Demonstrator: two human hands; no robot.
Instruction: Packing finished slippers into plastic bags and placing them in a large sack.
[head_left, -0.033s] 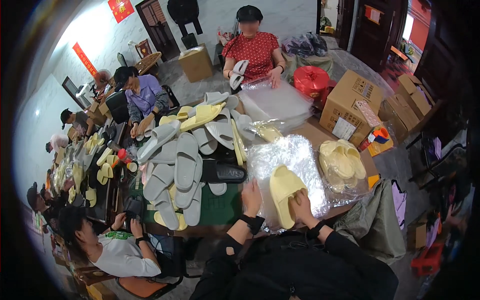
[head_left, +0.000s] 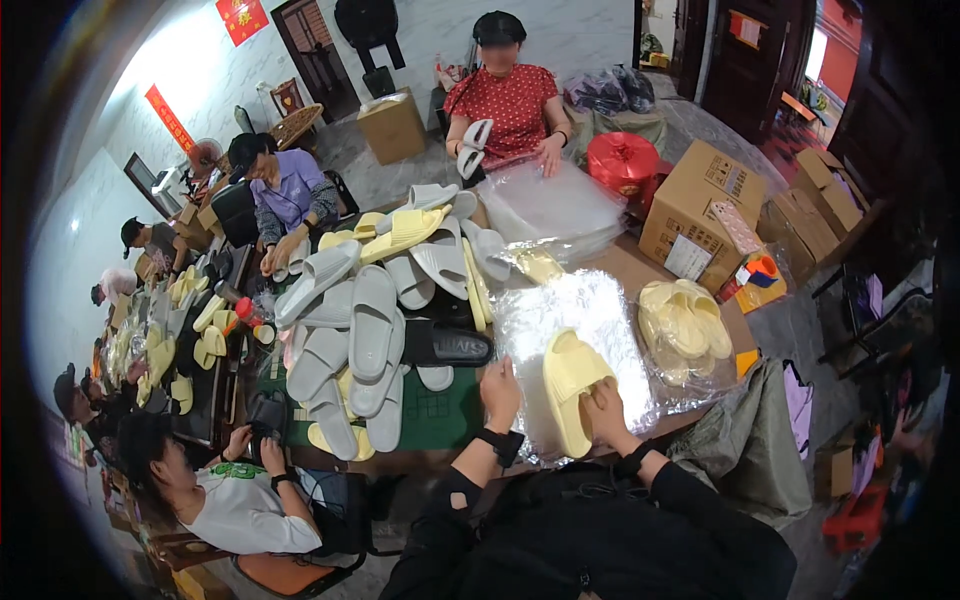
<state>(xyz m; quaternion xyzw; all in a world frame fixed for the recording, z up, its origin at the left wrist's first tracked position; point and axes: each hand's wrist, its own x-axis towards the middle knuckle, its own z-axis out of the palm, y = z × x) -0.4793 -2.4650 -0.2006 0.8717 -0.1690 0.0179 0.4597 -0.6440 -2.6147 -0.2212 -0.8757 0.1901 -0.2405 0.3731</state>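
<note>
My right hand (head_left: 604, 412) is closed round the side of a pale yellow slide slipper (head_left: 574, 385), toe end pointing away from me. Under the slipper lies a stack of shiny clear plastic bags (head_left: 560, 300) at the table's near edge. At that stack's left edge, my left hand (head_left: 500, 395) has its fingers curled together; whether they pinch a bag is hidden. To the left, a black slipper (head_left: 450, 345) lies closest to my left hand, beside a heap of grey slippers (head_left: 370, 330) with some yellow ones (head_left: 405, 235) among them.
Bagged yellow slippers (head_left: 685, 320) lie right of the stack, with a cardboard box (head_left: 700, 210) behind them. Across the table, a person in red (head_left: 510, 105) holds white slippers (head_left: 474, 148) beside more clear bags (head_left: 560, 205). Another person (head_left: 245, 500) sits close on my left.
The yellow slipper in my right hand has shifted slightly to the right. My left hand has moved slightly left. Across the table, the white slippers have tilted a little.
</note>
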